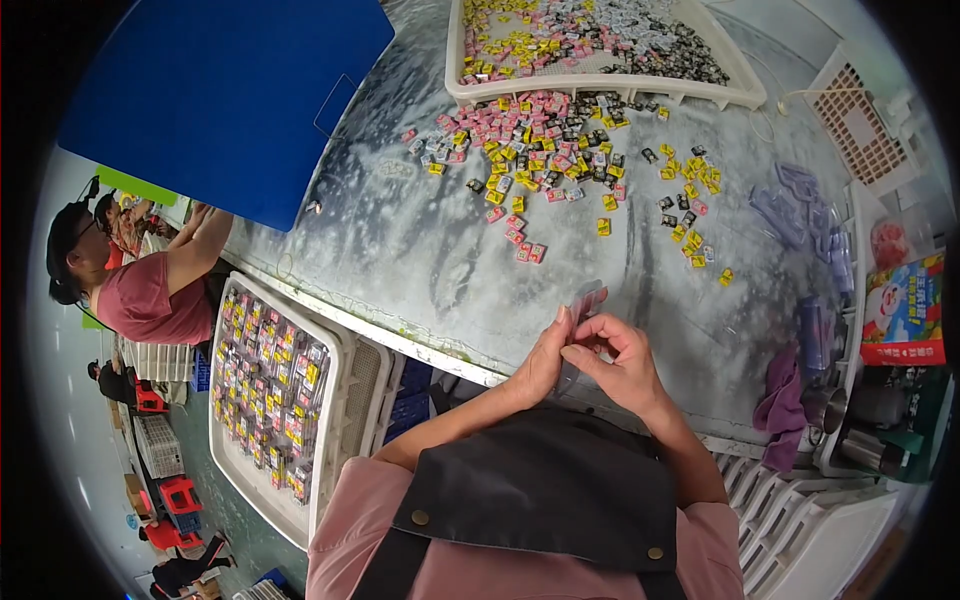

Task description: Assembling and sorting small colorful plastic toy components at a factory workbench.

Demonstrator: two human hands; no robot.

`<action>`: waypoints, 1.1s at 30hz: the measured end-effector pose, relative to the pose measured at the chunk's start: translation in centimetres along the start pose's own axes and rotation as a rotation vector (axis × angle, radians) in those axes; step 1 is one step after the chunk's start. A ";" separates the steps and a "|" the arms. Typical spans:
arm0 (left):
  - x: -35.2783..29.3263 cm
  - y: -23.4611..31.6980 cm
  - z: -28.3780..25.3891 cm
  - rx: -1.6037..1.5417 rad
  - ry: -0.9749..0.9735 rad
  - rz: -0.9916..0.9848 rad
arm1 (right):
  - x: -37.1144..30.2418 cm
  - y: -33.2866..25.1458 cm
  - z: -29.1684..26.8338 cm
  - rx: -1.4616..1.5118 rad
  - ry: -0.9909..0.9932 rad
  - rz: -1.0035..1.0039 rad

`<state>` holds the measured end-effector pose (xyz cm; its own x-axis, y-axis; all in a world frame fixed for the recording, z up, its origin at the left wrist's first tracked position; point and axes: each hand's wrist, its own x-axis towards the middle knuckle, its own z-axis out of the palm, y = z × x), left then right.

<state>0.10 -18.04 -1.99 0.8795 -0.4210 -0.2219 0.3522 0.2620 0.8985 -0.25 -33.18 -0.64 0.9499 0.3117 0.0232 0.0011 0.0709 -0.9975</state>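
Note:
At the table's near edge, my left hand [545, 362] is closed around a small clear plastic packet or case [588, 300] with something pinkish inside; its exact kind is hard to make out. Close against it, my right hand [625, 362] has bent fingers, thumb and fingertips pressed to the same clear piece. Beyond my hands lie loose small block-like pieces in pink, yellow, black and white, with a pink pair [530, 253] nearest and a larger heap [540, 140] farther off.
A white tray [610, 85] of similar pieces stands at the back. Clear plastic sleeves [795, 210] lie right, near a purple cloth [783, 410]. At left are a blue panel [230, 100], a tray of filled packs [325, 440] and a person [150, 280]. Stacked white trays [800, 520] stand lower right.

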 end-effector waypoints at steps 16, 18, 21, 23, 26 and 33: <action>-0.1 -0.8 -0.3 0.309 0.041 0.137 | 0.4 -0.5 0.8 0.013 0.141 -0.014; -0.2 -1.0 -0.4 0.285 0.044 0.138 | 0.4 -0.1 0.8 -0.012 0.156 -0.018; -0.2 -1.1 -0.2 0.274 0.084 0.183 | 0.3 0.3 0.8 -0.075 0.188 -0.041; -0.1 -1.4 -0.1 0.283 0.111 0.226 | 0.2 0.5 1.1 -0.115 0.214 -0.059; 0.0 -1.7 -0.4 0.284 0.078 0.251 | 0.1 1.4 1.3 -0.131 0.266 -0.032; 1.0 -3.2 -2.5 0.407 0.210 0.229 | 0.4 1.2 0.4 -0.443 0.309 -0.198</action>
<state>0.70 -17.13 -6.02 0.9795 -0.1982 -0.0354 0.0261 -0.0495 0.9984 -0.04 -32.58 -1.82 0.9654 0.0371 0.2582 0.2560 -0.3245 -0.9106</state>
